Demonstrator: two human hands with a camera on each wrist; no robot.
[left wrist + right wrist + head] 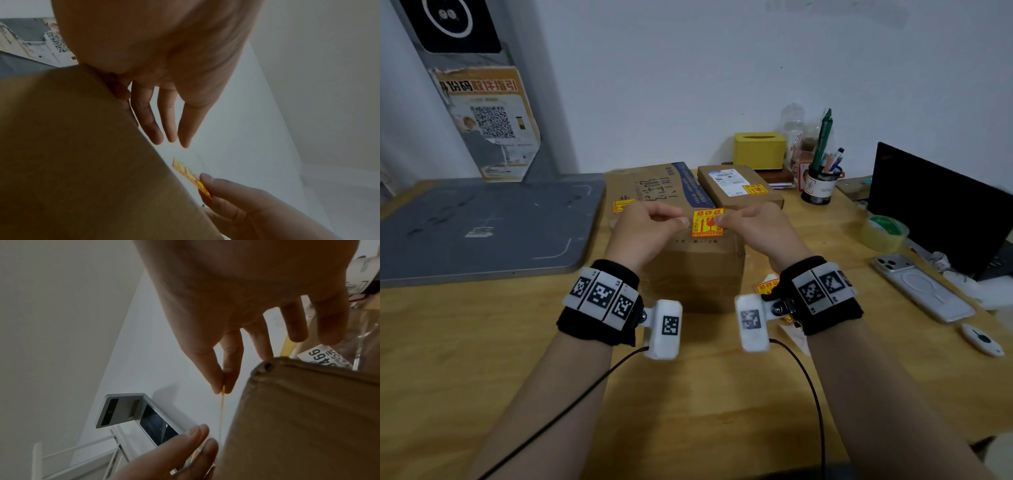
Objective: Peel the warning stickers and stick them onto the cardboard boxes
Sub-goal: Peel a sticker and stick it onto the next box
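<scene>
Sticker (707,222) hangs in the air over the big box (688,246), pinched at its 3 o'clock edge between my right hand's (760,229) thumb and forefinger. My left hand (650,226) sits at the sticker's 9 o'clock, fingers loosely curled and holding nothing; its fingertips are just beside the free edge, and I cannot tell if they touch it.

Risk, as I judge it: with only one edge held, the limp sheet could curl and stick to itself or to my fingers, or land crooked and wrinkled if I press before the left hand steadies it.

Two boxes already carry stickers: the big one at its 10 o'clock corner (623,205), the small box (739,186) on top. More stickers (767,287) lie on the tabletop (482,342) behind my right wrist, mostly hidden. Both wrist views are dim; the right one shows the sticker only edge-on.
</scene>
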